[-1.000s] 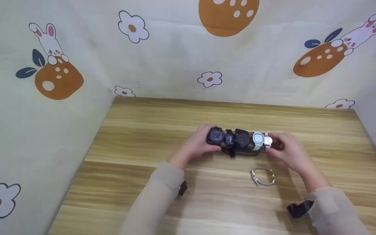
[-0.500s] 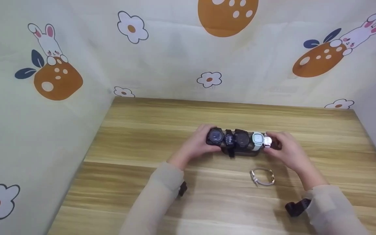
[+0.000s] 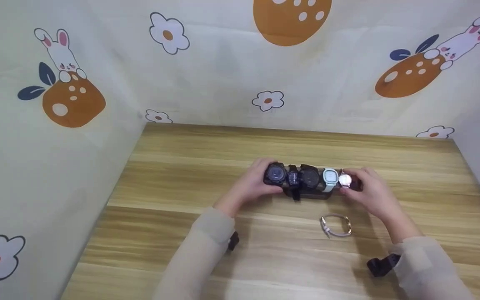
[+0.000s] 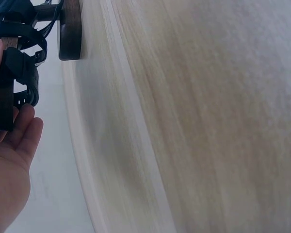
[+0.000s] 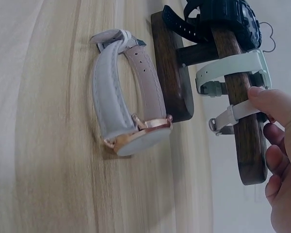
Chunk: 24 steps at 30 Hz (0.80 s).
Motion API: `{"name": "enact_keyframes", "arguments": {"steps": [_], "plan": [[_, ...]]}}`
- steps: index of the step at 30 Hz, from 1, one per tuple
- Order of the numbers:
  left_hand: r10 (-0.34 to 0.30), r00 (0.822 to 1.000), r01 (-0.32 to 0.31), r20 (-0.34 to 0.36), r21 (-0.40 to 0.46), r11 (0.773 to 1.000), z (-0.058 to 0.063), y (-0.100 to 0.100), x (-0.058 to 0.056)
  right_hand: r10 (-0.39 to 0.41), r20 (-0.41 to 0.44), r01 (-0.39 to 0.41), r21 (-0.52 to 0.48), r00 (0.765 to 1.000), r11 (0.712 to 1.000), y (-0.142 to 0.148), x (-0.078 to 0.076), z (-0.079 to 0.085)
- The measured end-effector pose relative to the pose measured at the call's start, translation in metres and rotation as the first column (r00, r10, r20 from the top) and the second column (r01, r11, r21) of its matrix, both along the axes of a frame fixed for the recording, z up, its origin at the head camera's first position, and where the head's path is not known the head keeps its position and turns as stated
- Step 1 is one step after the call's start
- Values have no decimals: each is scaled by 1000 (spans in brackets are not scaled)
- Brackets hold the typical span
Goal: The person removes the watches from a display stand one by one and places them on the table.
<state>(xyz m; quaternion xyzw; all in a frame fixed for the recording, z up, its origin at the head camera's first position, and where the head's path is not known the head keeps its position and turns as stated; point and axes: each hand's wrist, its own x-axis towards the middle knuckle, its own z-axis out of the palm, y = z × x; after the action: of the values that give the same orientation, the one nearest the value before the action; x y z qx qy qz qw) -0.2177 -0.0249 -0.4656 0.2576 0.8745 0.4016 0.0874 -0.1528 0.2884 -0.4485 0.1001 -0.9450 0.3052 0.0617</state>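
A dark wooden watch stand (image 5: 246,145) bears a row of watches on its raised bar. At its left end my left hand (image 3: 250,180) grips a large round black watch (image 3: 276,173), thumb in front and fingers behind. Two more black watches, a narrow one (image 3: 293,178) and a round one (image 3: 309,178), come after it. A mint-green watch (image 3: 330,176) follows. My right hand (image 3: 369,191) pinches a small round silver-faced watch (image 3: 345,180) near the right end; its white strap (image 5: 241,111) loops around the bar, the thumb pressing on it.
In front of the stand, a watch with a pale leather strap and rose-gold case (image 5: 109,92) lies on its side on the wooden table (image 3: 181,166). A patterned cloth backdrop (image 3: 215,66) rises behind the table. Black devices, one of them a wrist camera (image 3: 381,265), sit at both sleeves.
My right hand has shifted slightly right with the small silver-faced watch, widening its gap from the mint-green one. My left hand keeps its grip in place.
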Motion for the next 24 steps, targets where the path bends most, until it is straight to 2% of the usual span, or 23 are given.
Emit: {"name": "enact_keyframes", "arguments": {"steps": [11, 24], "plan": [[8, 1000, -8, -4, -7, 1000, 1, 0, 0, -18, 25, 18, -25, 1000, 1000, 5, 2, 1], [-10, 1000, 10, -16, 1, 1000, 0, 0, 0, -49, -66, 50, 10, 997, 999, 15, 7, -3]]}}
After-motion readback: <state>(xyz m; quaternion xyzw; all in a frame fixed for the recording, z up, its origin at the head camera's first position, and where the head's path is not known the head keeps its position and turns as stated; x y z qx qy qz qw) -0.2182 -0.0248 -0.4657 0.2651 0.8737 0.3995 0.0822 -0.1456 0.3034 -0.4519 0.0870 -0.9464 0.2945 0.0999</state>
